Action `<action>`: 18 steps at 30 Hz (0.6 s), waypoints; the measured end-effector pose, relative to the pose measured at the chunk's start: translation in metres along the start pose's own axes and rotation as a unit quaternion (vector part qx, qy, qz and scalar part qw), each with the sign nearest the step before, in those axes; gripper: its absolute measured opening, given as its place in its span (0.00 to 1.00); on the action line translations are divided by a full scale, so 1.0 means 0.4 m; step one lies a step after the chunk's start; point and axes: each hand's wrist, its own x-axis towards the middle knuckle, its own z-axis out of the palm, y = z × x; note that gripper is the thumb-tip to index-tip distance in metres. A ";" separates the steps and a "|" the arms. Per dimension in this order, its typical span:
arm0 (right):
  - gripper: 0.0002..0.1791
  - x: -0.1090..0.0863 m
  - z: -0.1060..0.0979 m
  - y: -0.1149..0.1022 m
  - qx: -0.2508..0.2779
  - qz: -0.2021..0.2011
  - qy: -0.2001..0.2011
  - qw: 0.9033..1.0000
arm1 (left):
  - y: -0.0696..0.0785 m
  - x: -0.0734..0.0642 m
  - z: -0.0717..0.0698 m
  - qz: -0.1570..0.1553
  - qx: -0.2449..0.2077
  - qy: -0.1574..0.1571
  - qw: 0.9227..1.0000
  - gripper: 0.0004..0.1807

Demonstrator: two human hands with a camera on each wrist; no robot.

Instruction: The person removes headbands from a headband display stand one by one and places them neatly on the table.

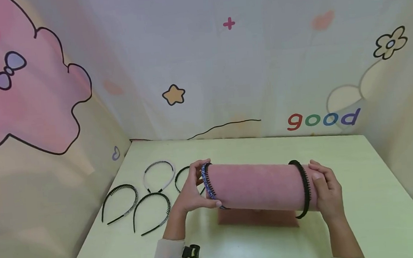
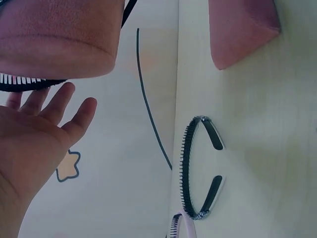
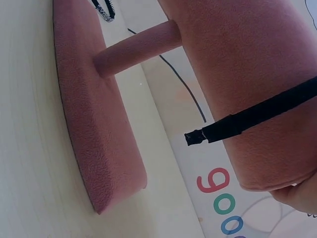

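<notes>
A pink velvety headband stand has a horizontal roll (image 1: 256,186) above its flat base (image 1: 257,219), joined by a short post (image 3: 138,48). At the roll's left end, my left hand (image 1: 193,190) holds a blue glittery headband (image 1: 207,181) with black comb teeth, thumb low in front and fingers at the top. In the left wrist view its fingertips meet the toothed band (image 2: 32,85) under the roll's end. My right hand (image 1: 327,188) grips the roll's right end, thumb in front. Just inward of it, a black headband (image 1: 306,188) sits around the roll.
To the left on the pale table (image 1: 363,181) lie two dark toothed headbands (image 1: 136,195) (image 1: 169,207) and a lilac-white one (image 1: 173,174). Another dark headband (image 1: 177,176) lies partly behind my left hand. Printed cloth walls (image 1: 201,64) enclose the table's back and sides.
</notes>
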 end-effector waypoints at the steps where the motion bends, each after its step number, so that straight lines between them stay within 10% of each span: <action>1: 0.16 0.001 0.001 -0.001 0.000 -0.001 0.001 1.000 | 0.003 -0.004 -0.003 0.000 -0.001 0.004 1.000 0.59; 18: 0.16 0.003 0.005 -0.002 -0.010 -0.008 0.008 1.000 | -0.026 -0.084 -0.027 -0.028 0.001 0.112 0.993 0.56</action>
